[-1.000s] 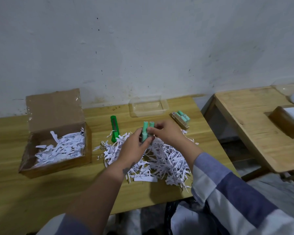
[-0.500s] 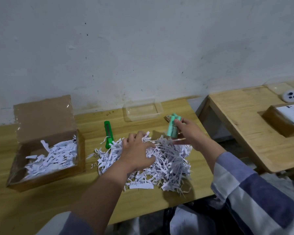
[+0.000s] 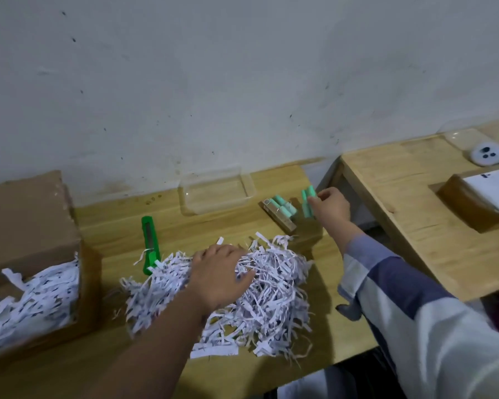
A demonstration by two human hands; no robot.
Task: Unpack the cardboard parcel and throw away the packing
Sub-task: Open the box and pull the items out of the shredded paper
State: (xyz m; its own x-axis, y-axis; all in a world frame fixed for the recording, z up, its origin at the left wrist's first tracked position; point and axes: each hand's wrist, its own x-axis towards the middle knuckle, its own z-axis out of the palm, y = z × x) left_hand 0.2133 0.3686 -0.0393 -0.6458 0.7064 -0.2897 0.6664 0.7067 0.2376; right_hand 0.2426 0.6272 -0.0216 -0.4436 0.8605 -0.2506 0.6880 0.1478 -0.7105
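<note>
— Around the work? Open brown cardboard parcel (image 3: 32,263) at far left of the light wooden table (image 3: 104,367), lid flap up, white shredded paper inside. Loose heap of white shredded paper packing (image 3: 271,289) mid-table. Green plastic box cutter (image 3: 149,243) just left of the heap, its near end under a few strips. Clear plastic tray (image 3: 216,194) at the back by the wall. Second wooden table (image 3: 415,226) to the right, carrying a brown box with a white top (image 3: 484,197) and a white round device (image 3: 486,155).

— In the way? Left forearm across the heap's front; left hand (image 3: 219,275) spread flat on the shreds, fingers apart, gripping nothing visible.

— Changed? Half a second ago the right hand (image 3: 330,205) sat nearer the heap; now farther back and right, close to the table's far corner. Left hand still on the paper.

— Right hand's hold? Fingers pinched shut on two mint-green cylindrical tubes (image 3: 308,201), just right of the small group of mint-green tubes beside a tan block (image 3: 280,210).

— Pointing? Held tubes side by side, long axis near upright, tops tipped slightly left and away.
</note>
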